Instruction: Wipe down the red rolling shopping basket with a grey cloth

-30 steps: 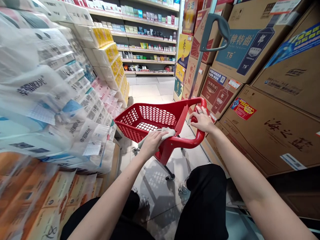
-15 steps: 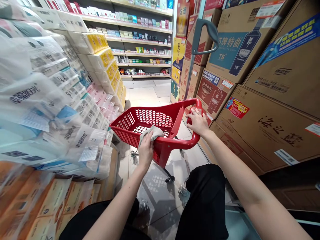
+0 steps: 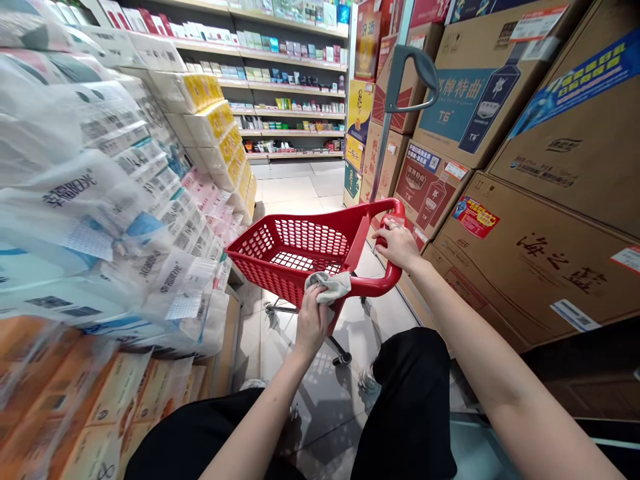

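Observation:
A red plastic shopping cart (image 3: 286,280) with perforated sides stands in front of me on thin legs with casters. My left hand (image 3: 313,321) is closed on a pale grey cloth (image 3: 334,287) and presses it over the near rim, close to where the handle begins. My right hand (image 3: 397,244) grips the red handle (image 3: 373,288) on its far right side, fingers curled over it. Inside, the basket shows only its grid floor.
Stacked cardboard cartons (image 3: 540,247) line the right side. Wrapped tissue packs (image 3: 165,267) are piled on the left, with orange packs (image 3: 55,393) below. A grey pull handle (image 3: 393,80) sits on a glass door's edge. Stocked shelves (image 3: 295,87) stand beyond the tiled floor (image 3: 285,190).
My left hand has slid the cloth along the near rim to the right, toward the handle. My right hand stays on the handle. The cart has barely shifted.

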A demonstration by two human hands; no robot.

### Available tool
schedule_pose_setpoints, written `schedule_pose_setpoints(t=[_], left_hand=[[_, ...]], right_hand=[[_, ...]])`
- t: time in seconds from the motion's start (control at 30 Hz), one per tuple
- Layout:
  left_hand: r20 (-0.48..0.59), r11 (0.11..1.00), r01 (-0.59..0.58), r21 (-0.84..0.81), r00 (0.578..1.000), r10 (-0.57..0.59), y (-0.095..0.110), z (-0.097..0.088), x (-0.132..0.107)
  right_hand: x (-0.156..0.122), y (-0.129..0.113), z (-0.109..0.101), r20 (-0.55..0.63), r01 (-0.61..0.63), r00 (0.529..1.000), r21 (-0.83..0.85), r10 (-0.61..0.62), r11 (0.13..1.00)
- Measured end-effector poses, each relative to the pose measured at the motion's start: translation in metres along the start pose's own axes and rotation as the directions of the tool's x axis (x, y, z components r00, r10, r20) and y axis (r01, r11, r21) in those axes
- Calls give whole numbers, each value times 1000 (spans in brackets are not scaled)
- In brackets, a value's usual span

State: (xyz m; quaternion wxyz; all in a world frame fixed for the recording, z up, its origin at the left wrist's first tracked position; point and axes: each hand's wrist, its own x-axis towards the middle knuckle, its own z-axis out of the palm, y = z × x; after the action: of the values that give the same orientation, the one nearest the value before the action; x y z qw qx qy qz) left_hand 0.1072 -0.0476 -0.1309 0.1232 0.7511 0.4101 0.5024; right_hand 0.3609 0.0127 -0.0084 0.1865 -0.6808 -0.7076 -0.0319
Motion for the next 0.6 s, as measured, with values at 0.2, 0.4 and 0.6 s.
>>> schedule_pose_setpoints(t=[0.2,0.4,0.6], left_hand=[[56,997,3,73,998,-7,-52,-7,13],[61,982,104,158,991,-115,-67,-19,30],[78,984,103,143,990,-115,-61,-22,25]], right_hand=[[7,5,-5,51,21,999,-35,-19,999],[-13,-54,-10,94,142,988,-186,-126,972],[-56,-114,1,203,190,968,-214,-146,958]])
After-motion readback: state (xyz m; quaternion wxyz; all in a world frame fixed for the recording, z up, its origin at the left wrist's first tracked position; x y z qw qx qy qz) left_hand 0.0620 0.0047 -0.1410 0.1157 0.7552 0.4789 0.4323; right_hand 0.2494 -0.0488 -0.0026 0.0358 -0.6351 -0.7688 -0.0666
